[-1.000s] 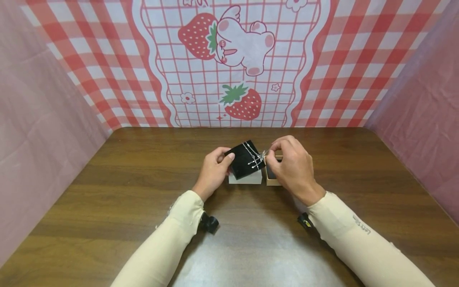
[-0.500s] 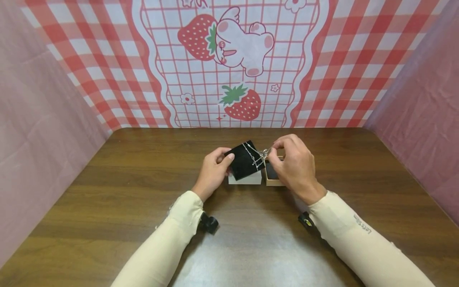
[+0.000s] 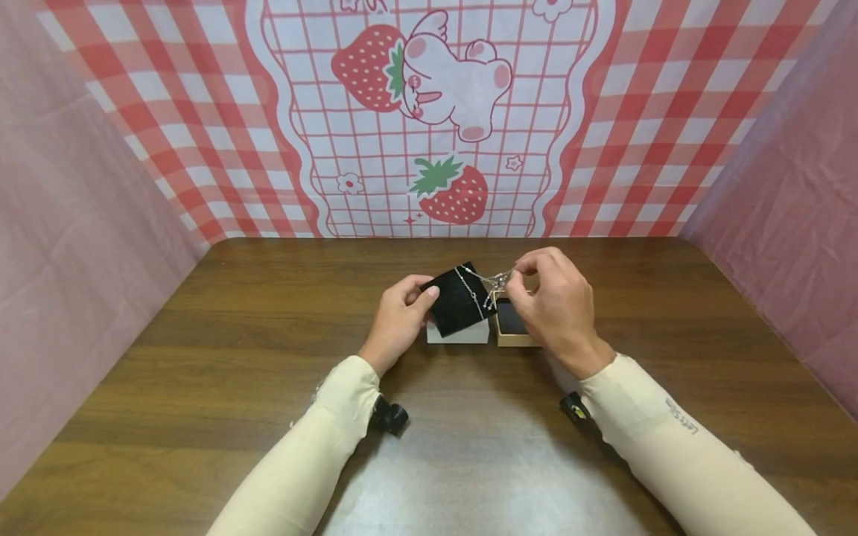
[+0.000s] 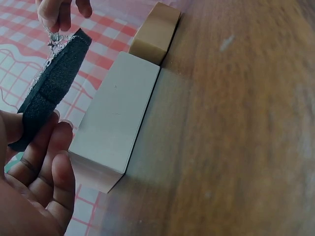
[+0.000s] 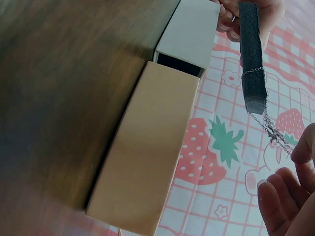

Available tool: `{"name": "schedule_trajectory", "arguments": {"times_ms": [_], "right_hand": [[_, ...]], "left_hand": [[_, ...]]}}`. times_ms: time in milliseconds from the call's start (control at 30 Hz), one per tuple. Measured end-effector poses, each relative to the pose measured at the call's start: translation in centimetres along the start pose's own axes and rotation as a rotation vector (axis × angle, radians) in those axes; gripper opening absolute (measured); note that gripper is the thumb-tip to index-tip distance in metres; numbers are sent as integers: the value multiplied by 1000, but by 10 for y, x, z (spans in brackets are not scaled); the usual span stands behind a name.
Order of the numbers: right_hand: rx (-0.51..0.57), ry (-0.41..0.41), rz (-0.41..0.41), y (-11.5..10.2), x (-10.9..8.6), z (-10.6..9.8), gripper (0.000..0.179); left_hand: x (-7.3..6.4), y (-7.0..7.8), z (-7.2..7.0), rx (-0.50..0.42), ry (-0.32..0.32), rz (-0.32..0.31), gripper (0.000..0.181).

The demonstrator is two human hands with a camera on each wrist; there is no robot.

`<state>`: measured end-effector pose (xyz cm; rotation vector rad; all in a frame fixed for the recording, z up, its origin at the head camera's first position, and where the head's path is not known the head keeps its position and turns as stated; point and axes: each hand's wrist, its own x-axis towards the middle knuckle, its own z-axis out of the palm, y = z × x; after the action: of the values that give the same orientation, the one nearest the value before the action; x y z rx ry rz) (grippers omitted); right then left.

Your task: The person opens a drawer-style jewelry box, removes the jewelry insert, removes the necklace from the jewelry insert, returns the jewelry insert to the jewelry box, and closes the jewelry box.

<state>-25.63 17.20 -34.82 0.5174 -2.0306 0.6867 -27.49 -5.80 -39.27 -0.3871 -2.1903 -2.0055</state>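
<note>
My left hand (image 3: 400, 313) pinches the left edge of a black foam pad (image 3: 453, 305), thumb on top, and holds it tilted above a white box sleeve (image 3: 459, 333). A silver chain necklace (image 3: 471, 288) crosses the pad's right part and wraps around its edge, as the right wrist view shows. Thumb and forefinger of my right hand (image 3: 555, 305) pinch the bunched end of the chain, just off the pad's right corner. Small charms cluster there. Under that hand lies a tan box tray (image 3: 515, 340) with a dark inside, partly hidden by the hand.
Both box parts stand side by side on the brown wooden table (image 3: 281, 335). A red and white checked strawberry cloth (image 3: 436, 112) hangs behind the table's back edge. Pink cloth (image 3: 791, 171) hangs on either side.
My right hand has moved slightly to the right and up, drawing the bunched chain and charms off the pad's right corner. The left hand and pad stay almost still.
</note>
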Motion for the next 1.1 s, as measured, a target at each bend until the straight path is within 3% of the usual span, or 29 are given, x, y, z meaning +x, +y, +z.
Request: {"name": "schedule_trajectory", "arguments": {"times_ms": [233,433,600,833,1100], "right_hand": [[24,-9,13,0,1,-3,6],[81,31,50,-1,2,-2,5],[164,44,132,-1,3,-3,6],[298,16,310,-3,5,-5,6],[354,29,365,-23,11,-12,6]], "left_hand": [[-1,0,0,27,-8,41,20],[-1,0,1,24,-24,46,20],[-1,0,1,46,-32,58,22],[-1,1,0,84,-47,83,20],[-2,0,0,76,-58,89,21]]}}
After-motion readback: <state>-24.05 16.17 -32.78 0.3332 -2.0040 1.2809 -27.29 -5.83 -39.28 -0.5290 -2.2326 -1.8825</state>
